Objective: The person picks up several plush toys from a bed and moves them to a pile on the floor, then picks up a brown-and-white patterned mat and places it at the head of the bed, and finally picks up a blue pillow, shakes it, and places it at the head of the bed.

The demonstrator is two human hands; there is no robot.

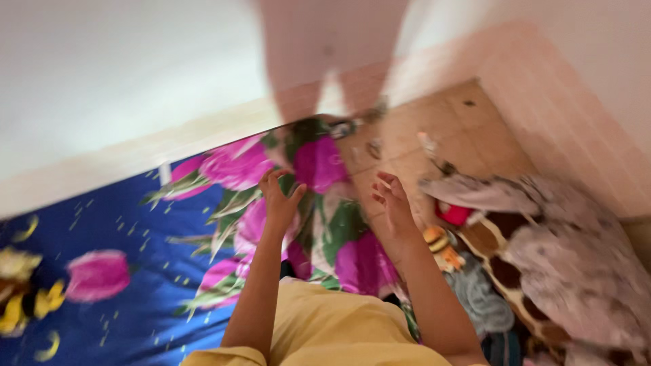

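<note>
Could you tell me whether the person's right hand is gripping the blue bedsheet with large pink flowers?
No, the right hand hangs open with spread fingers, apart from the flowered blue bedsheet, above the tan tiled floor.

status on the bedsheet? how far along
Done: the blue floral sheet lies fairly flat on the bed's left part. In hand: the left hand is on the bunched corner at the bed's edge; the right hand hovers open beside it, apparently apart. Left: that corner is still rumpled. Picture is blurred, so the grip is unclear.

White walls (122, 61) meet a tan tiled floor (468, 129) (blurred); clothes heap (576, 257) beside the corner.
</note>
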